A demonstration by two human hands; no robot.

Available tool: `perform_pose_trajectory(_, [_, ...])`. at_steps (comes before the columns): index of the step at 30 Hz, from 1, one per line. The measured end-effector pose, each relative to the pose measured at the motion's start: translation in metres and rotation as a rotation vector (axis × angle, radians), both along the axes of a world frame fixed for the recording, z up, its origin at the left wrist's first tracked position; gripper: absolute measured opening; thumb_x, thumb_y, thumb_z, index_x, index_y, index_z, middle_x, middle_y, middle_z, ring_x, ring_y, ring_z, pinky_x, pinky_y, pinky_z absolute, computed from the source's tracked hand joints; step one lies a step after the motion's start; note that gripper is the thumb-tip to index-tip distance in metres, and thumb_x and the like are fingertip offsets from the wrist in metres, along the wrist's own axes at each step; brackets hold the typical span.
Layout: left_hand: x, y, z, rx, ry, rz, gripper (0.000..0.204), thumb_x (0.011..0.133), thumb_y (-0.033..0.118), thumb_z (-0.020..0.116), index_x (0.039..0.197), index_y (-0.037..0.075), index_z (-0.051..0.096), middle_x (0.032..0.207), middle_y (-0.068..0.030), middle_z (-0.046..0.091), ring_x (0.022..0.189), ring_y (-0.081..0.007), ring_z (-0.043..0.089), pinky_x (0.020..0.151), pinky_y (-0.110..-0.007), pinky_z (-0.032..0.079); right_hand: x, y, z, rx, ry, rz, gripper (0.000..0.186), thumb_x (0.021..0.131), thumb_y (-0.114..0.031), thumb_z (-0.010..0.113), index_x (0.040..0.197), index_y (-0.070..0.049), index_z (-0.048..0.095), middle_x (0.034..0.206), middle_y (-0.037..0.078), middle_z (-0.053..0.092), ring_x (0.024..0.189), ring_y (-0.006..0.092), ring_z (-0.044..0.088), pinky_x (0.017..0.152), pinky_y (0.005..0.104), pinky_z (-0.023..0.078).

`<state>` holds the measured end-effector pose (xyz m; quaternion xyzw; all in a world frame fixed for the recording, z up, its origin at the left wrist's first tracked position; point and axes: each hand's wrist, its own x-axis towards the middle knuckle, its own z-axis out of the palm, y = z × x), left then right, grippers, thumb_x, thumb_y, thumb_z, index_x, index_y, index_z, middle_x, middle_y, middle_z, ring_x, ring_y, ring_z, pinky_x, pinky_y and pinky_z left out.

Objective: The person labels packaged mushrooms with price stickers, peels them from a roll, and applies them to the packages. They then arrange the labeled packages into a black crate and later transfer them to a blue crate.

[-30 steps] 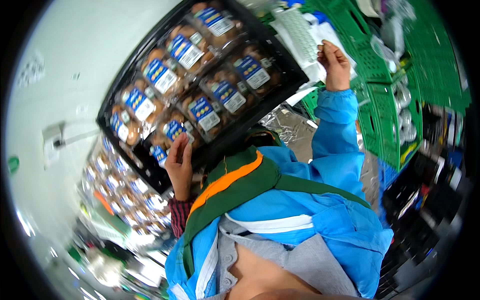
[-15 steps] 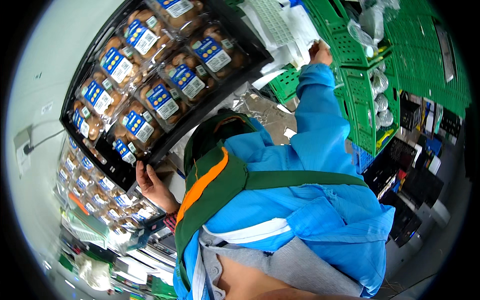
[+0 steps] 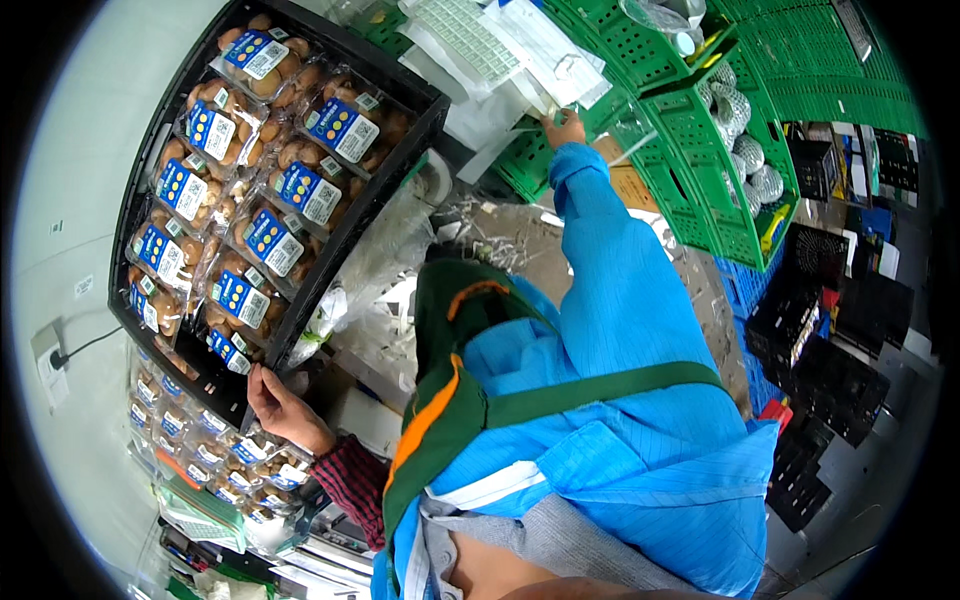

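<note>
My left hand (image 3: 285,410) grips the lower corner of a black crate (image 3: 300,310), fingers curled at its rim. The crate holds several clear packs of brown mushrooms (image 3: 268,238) with blue-and-white labels. My right hand (image 3: 564,131) reaches up to white paper sheets (image 3: 545,45) beside a pale green grid tray (image 3: 455,35); its fingers are closed at a white strip, and what exactly they hold is partly hidden.
Stacked green crates (image 3: 700,190) with foil-wrapped items (image 3: 765,182) stand at right, near blue (image 3: 745,285) and black crates (image 3: 840,390). More mushroom packs (image 3: 175,425) lie below left. A cable (image 3: 95,340) runs along the white wall. Scraps (image 3: 500,230) litter a grey surface.
The crate and surroundings have shifted left and up in view. My left hand has moved from over the packs to the crate's corner. My right hand has reached further into the papers.
</note>
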<state>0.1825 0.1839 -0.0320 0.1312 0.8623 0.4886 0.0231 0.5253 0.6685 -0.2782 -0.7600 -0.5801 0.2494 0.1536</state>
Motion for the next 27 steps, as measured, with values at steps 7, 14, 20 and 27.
perform_pose_trajectory(7, [0.101,-0.003,-0.038,0.131,-0.12,-0.125,0.014,0.09,0.005,0.059,0.103,0.0,0.062,0.105,-0.0066,0.063,0.095,-0.0129,0.056,0.085,-0.026,0.046,0.012,0.014,0.003,-0.113,-0.092,0.263,0.034,0.08,-0.027,0.064,0.107,-0.006,0.066,0.103,0.02,0.065,0.092,0.0346,0.063,0.084,0.0421,0.051])
perform_pose_trajectory(14, [0.204,0.048,-0.02,0.082,-0.669,-0.518,0.025,0.089,0.007,0.06,0.113,-0.003,0.061,0.1,-0.006,0.063,0.089,-0.0102,0.058,0.08,-0.023,0.046,0.097,-0.112,0.03,-0.316,0.193,0.436,0.027,0.083,-0.022,0.064,0.093,0.003,0.068,0.069,0.012,0.067,0.057,0.0184,0.064,0.055,0.0353,0.052])
perform_pose_trajectory(20, [0.23,0.082,-0.045,0.095,-0.931,-0.654,0.049,0.092,0.021,0.058,0.13,-0.006,0.045,0.114,-0.0094,0.06,0.102,-0.0128,0.056,0.087,-0.025,0.044,0.063,-0.258,0.131,-0.612,0.422,0.815,0.03,0.083,-0.023,0.065,0.094,0.005,0.063,0.074,0.012,0.066,0.062,0.0167,0.065,0.055,0.0301,0.05])
perform_pose_trajectory(27, [0.247,0.089,-0.048,0.055,-0.892,-0.737,0.031,0.093,0.022,0.055,0.11,-0.003,0.06,0.086,-0.0038,0.066,0.078,-0.0087,0.058,0.072,-0.023,0.045,0.044,-0.313,0.163,-0.848,0.73,1.079,0.036,0.086,-0.035,0.062,0.099,-0.002,0.066,0.083,0.01,0.066,0.079,0.0175,0.064,0.068,0.0309,0.051])
